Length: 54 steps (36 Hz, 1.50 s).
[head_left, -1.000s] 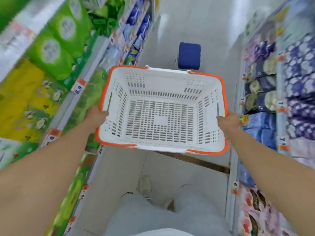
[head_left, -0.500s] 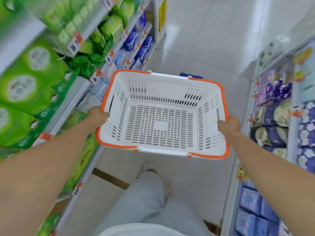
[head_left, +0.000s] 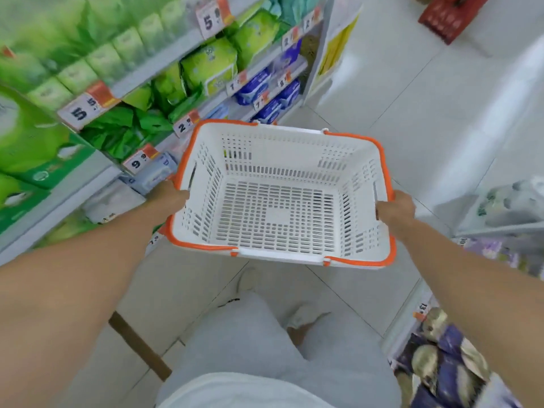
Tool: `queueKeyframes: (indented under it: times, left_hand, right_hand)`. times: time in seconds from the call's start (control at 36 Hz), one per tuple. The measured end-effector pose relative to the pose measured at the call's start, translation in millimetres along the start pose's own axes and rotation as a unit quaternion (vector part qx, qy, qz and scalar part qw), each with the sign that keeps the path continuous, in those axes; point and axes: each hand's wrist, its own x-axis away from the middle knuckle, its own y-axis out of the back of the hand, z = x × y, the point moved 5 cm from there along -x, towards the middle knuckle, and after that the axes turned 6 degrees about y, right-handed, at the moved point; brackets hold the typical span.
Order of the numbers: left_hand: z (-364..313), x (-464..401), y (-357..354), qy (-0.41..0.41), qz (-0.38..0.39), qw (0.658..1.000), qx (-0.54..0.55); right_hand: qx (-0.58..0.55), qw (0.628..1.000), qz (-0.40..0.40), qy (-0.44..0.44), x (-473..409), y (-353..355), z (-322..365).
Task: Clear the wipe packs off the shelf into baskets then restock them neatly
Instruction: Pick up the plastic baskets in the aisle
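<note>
Wipe packs (head_left: pixel 153 176) are sitting centre-left on the shelf, just beside the left hand (head_left: pixel 169 198) (the nearer one), both hands' fingers clamped on the empty basket (head_left: pixel 347 160), right hand (head_left: pixel 397 209) well apart.

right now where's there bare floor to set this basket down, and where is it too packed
Bare tile floor lies ahead of the basket, between the end of the left shelves and the red crate. The left hand and right hand grip its sides. The left shelves are packed; the tissue packs crowd the right.
</note>
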Motion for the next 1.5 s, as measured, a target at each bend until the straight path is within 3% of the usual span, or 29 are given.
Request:
queueKeyframes:
  times: [0.31,0.56,0.75,0.86,1.14,1.25,1.36,1.5]
  left_hand:
    - [-16,6,-42,0.141,-0.065,0.971,0.181]
    - [38,-26,-120,0.26,-0.075,0.932,0.243]
    - [103,-91,-204,0.321,-0.111,0.902,0.268]
    - [163,-131,-254,0.356,-0.147,0.884,0.266]
    - [273,-191,-346,0.41,-0.236,0.844,0.252]
    - [288,-188,-360,0.469,-0.25,0.819,0.217]
    - [279,-169,-351,0.475,-0.294,0.773,0.3]
    - [241,-152,-320,0.437,-0.246,0.815,0.289]
  right_hand:
    - [0.061,0.98,0.112,0.15,-139,-21,138]
    - [0.175,0.949,0.156,0.211,-213,-117,188]
    - [0.209,0.933,0.192,0.222,-256,-253,164]
    - [0.223,0.912,0.22,0.264,-273,-357,129]
    - [0.198,0.896,0.239,0.319,-283,-535,48]
    - [0.187,0.896,0.23,0.332,-272,-550,37]
    - [0.19,0.886,0.251,0.34,-255,-532,42]
    - [0.197,0.894,0.23,0.329,-229,-500,64]
